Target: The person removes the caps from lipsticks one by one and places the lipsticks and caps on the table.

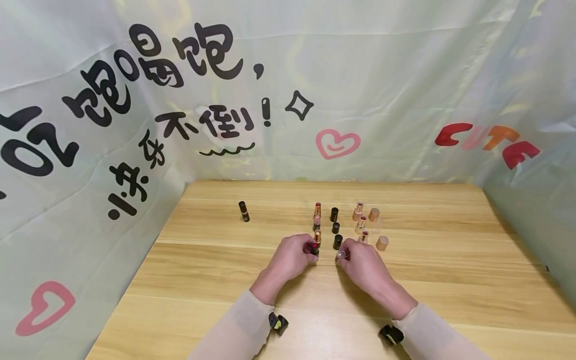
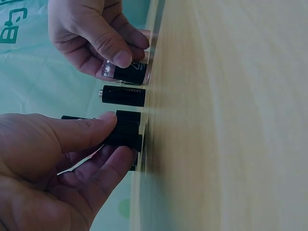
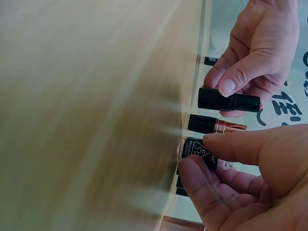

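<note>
My left hand (image 1: 292, 254) pinches an uncapped black lipstick (image 3: 224, 101) with a red tip between thumb and fingers, low over the table at the near end of a column of lipsticks. To its right, my right hand (image 1: 363, 264) pinches a clear lipstick cap (image 3: 195, 150) with a black printed label. Its lower end is at or close to the tabletop; contact is hard to tell. Just behind the left fingers stands an uncapped lipstick with a gold collar (image 1: 317, 237). A black cap (image 1: 338, 242) stands beyond the right fingertips.
Farther back in the left column stand a pink lipstick (image 1: 317, 223) and another gold one (image 1: 318, 209), with black caps (image 1: 334, 214) alongside. Rose-gold lipsticks (image 1: 358, 212) and caps (image 1: 382, 243) stand to the right. A black tube (image 1: 244, 211) is apart at left. Fabric walls surround the wooden table (image 1: 202, 280).
</note>
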A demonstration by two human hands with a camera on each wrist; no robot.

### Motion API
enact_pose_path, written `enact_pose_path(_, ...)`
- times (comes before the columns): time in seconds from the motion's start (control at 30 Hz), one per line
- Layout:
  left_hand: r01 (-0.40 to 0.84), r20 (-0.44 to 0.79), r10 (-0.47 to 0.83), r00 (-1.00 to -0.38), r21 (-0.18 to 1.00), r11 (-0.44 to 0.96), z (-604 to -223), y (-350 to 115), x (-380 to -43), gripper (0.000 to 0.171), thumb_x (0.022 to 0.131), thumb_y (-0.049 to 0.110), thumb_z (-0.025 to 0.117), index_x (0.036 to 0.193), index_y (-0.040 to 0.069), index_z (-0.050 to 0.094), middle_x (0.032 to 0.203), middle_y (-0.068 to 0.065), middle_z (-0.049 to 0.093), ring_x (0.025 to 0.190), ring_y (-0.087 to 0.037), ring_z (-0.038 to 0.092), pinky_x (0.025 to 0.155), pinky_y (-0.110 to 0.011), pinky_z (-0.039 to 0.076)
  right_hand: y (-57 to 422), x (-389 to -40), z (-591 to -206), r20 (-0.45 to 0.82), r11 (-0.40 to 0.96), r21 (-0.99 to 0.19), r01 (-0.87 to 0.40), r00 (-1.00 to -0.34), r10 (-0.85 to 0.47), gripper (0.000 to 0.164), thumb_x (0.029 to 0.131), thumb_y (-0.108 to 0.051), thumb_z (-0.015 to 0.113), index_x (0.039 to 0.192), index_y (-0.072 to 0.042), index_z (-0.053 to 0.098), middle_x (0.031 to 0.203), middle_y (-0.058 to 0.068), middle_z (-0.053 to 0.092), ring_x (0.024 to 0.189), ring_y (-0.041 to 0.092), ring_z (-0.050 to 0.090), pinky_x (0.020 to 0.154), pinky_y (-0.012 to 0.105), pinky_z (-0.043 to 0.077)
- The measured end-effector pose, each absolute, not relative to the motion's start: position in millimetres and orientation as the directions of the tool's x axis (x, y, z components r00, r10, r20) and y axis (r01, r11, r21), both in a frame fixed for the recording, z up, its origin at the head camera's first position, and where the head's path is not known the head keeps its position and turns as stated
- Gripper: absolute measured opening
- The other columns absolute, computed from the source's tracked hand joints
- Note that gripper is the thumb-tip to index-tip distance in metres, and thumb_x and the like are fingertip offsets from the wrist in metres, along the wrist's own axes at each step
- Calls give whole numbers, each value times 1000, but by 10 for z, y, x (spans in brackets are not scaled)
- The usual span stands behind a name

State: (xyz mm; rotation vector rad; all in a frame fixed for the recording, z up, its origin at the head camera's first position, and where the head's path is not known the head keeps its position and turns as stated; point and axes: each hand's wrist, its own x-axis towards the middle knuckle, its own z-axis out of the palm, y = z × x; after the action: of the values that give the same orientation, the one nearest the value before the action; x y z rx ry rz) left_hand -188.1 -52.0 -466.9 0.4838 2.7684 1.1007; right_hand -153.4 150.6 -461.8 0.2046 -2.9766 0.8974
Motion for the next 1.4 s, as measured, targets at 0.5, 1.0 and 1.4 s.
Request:
enact_pose_path(0.5, 219, -31, 329, -944, 684, 695, -4683, -508, -1888, 21, 89, 12, 85, 106, 12, 73, 88, 6, 70, 81, -9, 64, 78, -29, 56, 1506, -1560, -4637, 52, 846, -516, -133, -991, -124, 16, 87, -7, 81, 91, -11, 66, 79, 1, 66, 71, 18, 61, 64, 36, 53)
enact_pose_path(1.0, 226, -25, 341, -940, 702, 675, -4705, -501, -1885, 21, 87, 9, 86, 104, 9, 73, 87, 3, 72, 78, -8, 65, 76, -26, 56, 1508, -1566, -4650, 50, 846, -515, -137, -990, -129, 16, 87, -6, 82, 92, -10, 67, 81, 1, 68, 73, 17, 63, 64, 36, 53)
enact_pose_path(1.4, 220, -33, 341, -940, 705, 674, -4717, -499, -1870, 28, 86, 7, 86, 110, 8, 72, 90, 2, 73, 81, -9, 66, 77, -26, 57, 1508, -1559, -4657, 42, 839, -528, -132, -991, -129, 17, 86, -8, 83, 92, -10, 67, 82, 1, 68, 74, 17, 63, 65, 37, 53)
